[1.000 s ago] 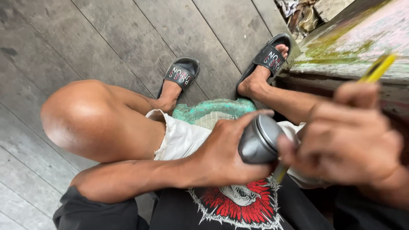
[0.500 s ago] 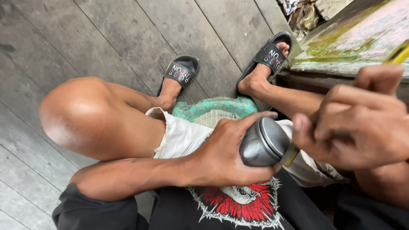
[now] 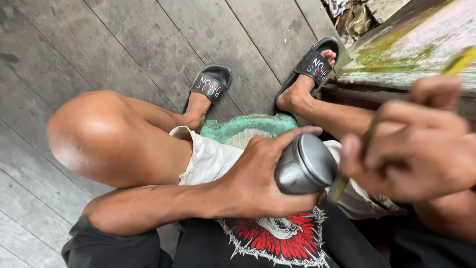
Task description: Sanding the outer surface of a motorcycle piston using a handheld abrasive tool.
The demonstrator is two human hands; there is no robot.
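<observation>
The wooden floor point(image 3: 124, 44) of grey planks fills most of the view; the person sits low over it on a green stool point(image 3: 248, 130), knees bent wide, feet in black slide sandals point(image 3: 210, 84) planted flat, which looks like a stance chosen to bring the work close into the lap; at the upper right the edge of a weathered table point(image 3: 411, 54), stained green and pink, runs out of frame, so what it carries cannot be told. The left hand point(image 3: 260, 186) wraps a small grey metal container point(image 3: 305, 166) from behind, thumb over the top and fingers point(image 3: 285, 208) curled closed under it, holding it on its side with its round end turned toward the other hand, seemingly to steady it and present that end; the container sits in the lap, just above the red print on the black shirt point(image 3: 277, 238). The right hand point(image 3: 411, 149) is blurred and close to the lens; its fingers are closed around a slim yellow-green tool point(image 3: 458, 60), whose lower end shows just beside the container's rim; whether the tip touches the metal cannot be told, and the kind of tool is hard to make out; the right forearm is cut off at the frame edge.
</observation>
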